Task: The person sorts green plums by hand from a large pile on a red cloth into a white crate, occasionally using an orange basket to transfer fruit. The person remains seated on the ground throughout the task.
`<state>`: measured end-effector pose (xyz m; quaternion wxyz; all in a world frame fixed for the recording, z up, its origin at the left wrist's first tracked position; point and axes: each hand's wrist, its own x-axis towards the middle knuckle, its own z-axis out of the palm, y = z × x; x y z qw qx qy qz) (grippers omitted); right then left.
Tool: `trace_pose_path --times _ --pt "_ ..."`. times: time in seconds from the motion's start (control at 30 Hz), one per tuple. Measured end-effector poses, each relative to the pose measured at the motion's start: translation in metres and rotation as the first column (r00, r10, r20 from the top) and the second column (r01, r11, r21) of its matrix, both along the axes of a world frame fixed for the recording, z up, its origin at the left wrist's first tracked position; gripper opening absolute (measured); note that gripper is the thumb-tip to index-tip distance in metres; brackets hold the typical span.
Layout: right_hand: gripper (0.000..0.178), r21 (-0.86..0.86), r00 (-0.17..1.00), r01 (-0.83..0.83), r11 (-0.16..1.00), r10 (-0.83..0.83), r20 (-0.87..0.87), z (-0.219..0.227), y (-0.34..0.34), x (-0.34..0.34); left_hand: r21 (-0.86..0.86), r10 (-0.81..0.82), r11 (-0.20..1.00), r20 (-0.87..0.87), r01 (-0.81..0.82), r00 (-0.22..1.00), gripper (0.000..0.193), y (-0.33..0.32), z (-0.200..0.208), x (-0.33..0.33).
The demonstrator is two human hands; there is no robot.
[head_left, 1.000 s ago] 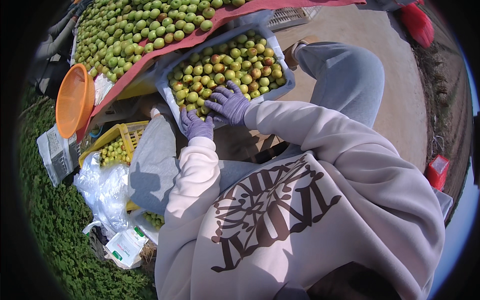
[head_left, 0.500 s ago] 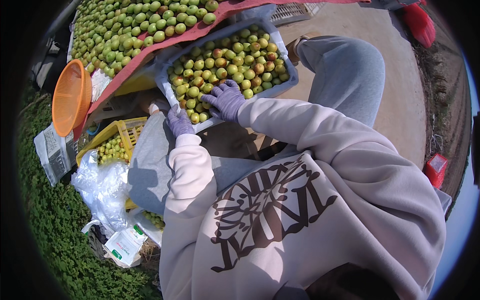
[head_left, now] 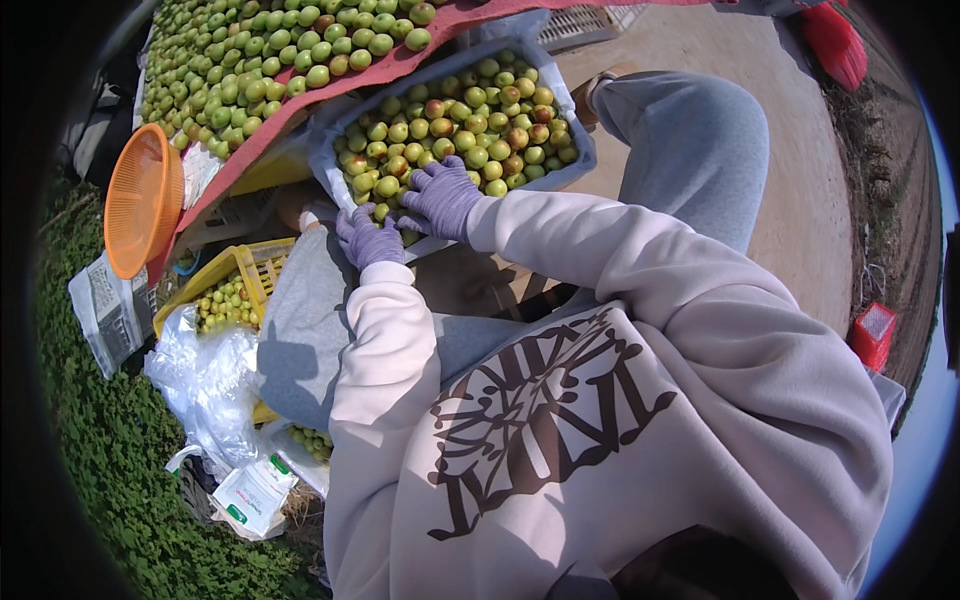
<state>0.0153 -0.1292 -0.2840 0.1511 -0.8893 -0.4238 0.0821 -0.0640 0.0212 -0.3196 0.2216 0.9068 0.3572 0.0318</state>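
A pale crate [head_left: 548,182] lined with light plastic holds many round green fruits [head_left: 470,115] that look like jujubes, some with reddish-brown patches. Purple gloves cover both hands. At the crate's near left corner my left hand [head_left: 370,240] lies over the edge, its fingers apart and touching the fruits. Beside it, my right hand [head_left: 445,203] rests on the nearest fruits with its fingers spread. The two hands almost meet, and no fruit shows gripped in either; the fruits under the palms are hidden.
A red-cloth-edged surface [head_left: 330,85] heaped with green fruits lies at the far left. An orange basket [head_left: 143,200] stands at its edge. A yellow crate [head_left: 262,265] of fruits and clear plastic bags [head_left: 205,385] sit left of my leg. A red package [head_left: 873,337] lies far right.
My left hand has shifted right, from the crate's rim onto the corner fruits. My right hand has moved slightly left, closing the gap between them.
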Motion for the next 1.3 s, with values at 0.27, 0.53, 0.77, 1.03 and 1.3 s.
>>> trace_pose_path --times 0.27,0.53,0.77,1.03,1.3 --pt "0.039 -0.034 0.998 -0.051 0.998 0.052 0.02 0.003 0.03 0.041 -0.188 0.08 0.98 0.111 -0.058 0.991 0.033 0.016 -0.019 -0.004" --pt "0.037 0.151 0.995 -0.095 0.984 0.092 0.028 -0.009 0.034 0.032 -0.372 0.179 0.923 0.186 -0.1 0.966 0.037 0.017 -0.027 -0.004" --pt "0.04 0.108 0.999 -0.039 0.993 0.039 0.0 -0.009 0.048 0.049 -0.277 0.117 0.959 0.168 -0.067 0.979 0.036 0.014 -0.021 -0.004" --pt "0.035 0.046 1.0 -0.029 0.999 0.029 -0.006 -0.023 0.063 0.059 -0.51 0.247 0.852 0.198 -0.116 0.949 0.028 0.021 -0.029 -0.002" --pt "0.036 0.419 0.96 0.276 0.865 -0.225 -0.169 -0.025 0.034 0.05 -0.401 0.358 0.888 0.296 -0.225 0.886 0.037 0.021 -0.025 0.01"
